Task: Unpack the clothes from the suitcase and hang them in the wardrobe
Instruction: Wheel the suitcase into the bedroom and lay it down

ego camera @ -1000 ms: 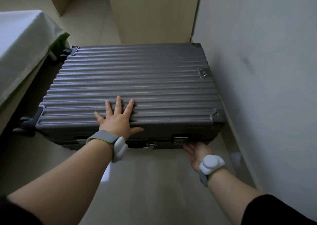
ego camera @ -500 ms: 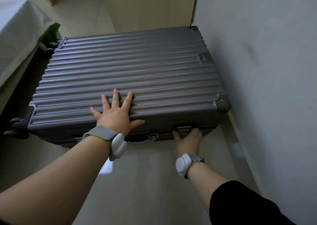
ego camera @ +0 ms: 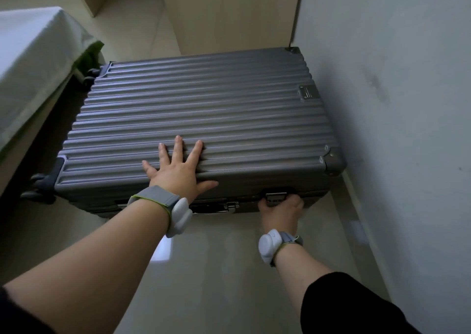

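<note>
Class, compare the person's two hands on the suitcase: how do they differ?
The left hand lies flat, fingers spread, on the suitcase lid; the right hand curls round a latch on its front edge. Left sits higher, right lower. Both wear grey wristbands.

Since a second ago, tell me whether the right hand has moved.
Yes. The right hand rose from below the suitcase edge onto its right latch, gripping it.

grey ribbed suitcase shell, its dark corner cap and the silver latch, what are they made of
Grey ribbed suitcase shell: hard moulded plastic or possibly aluminium, matte with a soft sheen along the ridges. Dark corner cap: smooth, riveted, metal or plastic, cannot tell. Silver latch: polished metal by its bright glint.
</note>
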Available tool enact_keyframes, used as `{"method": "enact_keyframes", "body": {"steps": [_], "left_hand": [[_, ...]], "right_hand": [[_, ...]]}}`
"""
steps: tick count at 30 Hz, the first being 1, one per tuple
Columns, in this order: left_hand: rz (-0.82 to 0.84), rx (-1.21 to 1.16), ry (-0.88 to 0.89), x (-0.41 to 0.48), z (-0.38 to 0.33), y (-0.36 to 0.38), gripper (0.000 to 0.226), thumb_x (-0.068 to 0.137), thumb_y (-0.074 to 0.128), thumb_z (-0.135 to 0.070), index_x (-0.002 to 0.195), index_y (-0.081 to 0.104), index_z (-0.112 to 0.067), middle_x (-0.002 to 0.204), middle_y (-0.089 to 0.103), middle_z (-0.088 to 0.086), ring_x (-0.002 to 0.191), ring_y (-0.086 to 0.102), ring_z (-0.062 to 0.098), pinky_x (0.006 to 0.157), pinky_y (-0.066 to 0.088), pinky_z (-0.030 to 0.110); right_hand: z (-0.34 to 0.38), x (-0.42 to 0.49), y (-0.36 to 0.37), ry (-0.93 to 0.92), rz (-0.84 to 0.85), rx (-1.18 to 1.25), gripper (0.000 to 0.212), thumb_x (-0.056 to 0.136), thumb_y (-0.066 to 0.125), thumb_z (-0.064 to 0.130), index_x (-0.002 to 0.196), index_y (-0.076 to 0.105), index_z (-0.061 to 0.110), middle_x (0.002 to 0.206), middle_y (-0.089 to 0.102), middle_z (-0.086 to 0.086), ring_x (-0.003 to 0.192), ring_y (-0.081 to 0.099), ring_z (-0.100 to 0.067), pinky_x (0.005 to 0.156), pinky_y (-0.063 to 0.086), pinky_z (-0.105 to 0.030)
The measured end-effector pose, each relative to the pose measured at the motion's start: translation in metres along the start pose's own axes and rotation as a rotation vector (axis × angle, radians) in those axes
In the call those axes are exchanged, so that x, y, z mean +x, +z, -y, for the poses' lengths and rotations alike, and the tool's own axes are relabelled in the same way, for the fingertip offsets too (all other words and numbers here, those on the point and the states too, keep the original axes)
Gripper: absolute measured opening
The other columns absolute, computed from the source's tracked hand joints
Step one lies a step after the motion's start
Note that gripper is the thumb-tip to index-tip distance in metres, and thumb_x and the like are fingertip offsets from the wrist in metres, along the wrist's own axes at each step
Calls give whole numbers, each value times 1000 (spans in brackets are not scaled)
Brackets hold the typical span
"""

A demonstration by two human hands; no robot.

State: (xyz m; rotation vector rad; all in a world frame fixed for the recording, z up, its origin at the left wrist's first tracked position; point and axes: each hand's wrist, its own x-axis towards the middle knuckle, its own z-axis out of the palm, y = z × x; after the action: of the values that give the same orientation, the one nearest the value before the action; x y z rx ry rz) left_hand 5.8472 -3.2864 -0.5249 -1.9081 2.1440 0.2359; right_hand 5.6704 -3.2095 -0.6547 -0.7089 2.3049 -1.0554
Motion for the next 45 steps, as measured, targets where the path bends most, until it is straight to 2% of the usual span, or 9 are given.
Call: {"method": "enact_keyframes", "body": {"steps": [10,17,22,29,35,38,42,45], "left_hand": [[57,25,-21,-3,-4,-6,96,78,43,-75,145,-18,-43,157,-23,1,144,-14,37,111,4,67],[30,17,-5,-3,-1,-3,93,79,42,-75,146,-15,-42,157,-21,2,144,-14,37,111,3,66],[18,32,11,-3,1,-3,91,80,40,-74,146,-14,-41,158,-20,2,145,-12,36,112,5,66],[-3,57,8,-3,-2,-1,91,80,39,-74,146,-14,-41,158,-19,2,145,-11,36,112,6,66],[34,63,19,-5,-3,-6,91,81,40,-74,147,-13,-40,158,-18,2,145,-9,37,112,8,65],[46,36,89,-6,12,-14,89,83,42,-71,147,-11,-40,159,-14,-1,146,-6,34,113,12,59],[46,27,257,-7,54,-24,84,89,48,-56,150,-6,-33,160,-6,-4,147,-2,22,119,15,44],[51,79,253,-8,92,-20,82,90,48,-54,150,-5,-35,160,-8,-4,147,-5,23,119,12,46]], "right_hand": [[1,1,-2,-1,19,-71,62,69,78,25,110,44,-8,116,46,-24,99,51,-41,77,44,-38],[-7,-3,4,-20,7,22,60,74,77,27,114,45,-3,118,46,-19,99,53,-40,78,50,-41],[-6,-4,0,-37,5,38,59,74,76,26,115,45,-3,116,46,-18,93,54,-36,72,43,-32],[-2,0,-4,-52,1,-9,56,70,76,26,106,46,-4,113,46,-19,94,52,-38,76,48,-40],[3,-5,-11,-14,41,-94,59,74,74,28,113,43,-3,120,45,-20,103,49,-38,82,47,-41],[0,-14,-14,20,66,-38,60,75,75,26,118,43,-1,122,45,-19,107,51,-38,83,47,-39],[2,-23,-27,40,167,-51,66,80,72,19,133,35,3,134,39,-18,117,47,-37,90,44,-36],[11,-39,-36,-33,163,-121,63,80,70,14,133,35,4,134,38,-19,112,51,-39,85,44,-35]]}}
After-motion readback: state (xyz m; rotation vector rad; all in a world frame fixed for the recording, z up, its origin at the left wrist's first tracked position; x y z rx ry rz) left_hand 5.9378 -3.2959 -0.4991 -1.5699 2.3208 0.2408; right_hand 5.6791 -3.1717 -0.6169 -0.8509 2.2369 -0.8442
